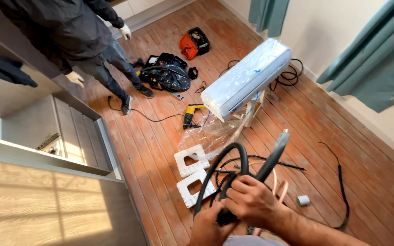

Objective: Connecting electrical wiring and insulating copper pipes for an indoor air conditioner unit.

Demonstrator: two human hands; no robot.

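Both my hands hold a bundle of black foam-insulated tubing [270,159] low in the middle of the view. My right hand [251,200] wraps around the bundle from above. My left hand [208,228] grips it from below, at the bottom edge. One tube end points up toward a white air conditioner unit [245,79] wrapped in clear plastic, which rests on a stand. A second black tube [220,164] arcs in a loop to the left. Thin copper pipes [279,187] show behind my right hand.
Two white foam packing blocks [192,173] lie on the wooden floor [324,136]. A yellow power drill [190,114], black bag [167,77] and orange tool case [192,45] lie further off. Another person in dark clothes and white gloves [76,41] stands top left. A wooden cabinet [46,200] is at left. A white tape roll [303,200] lies right.
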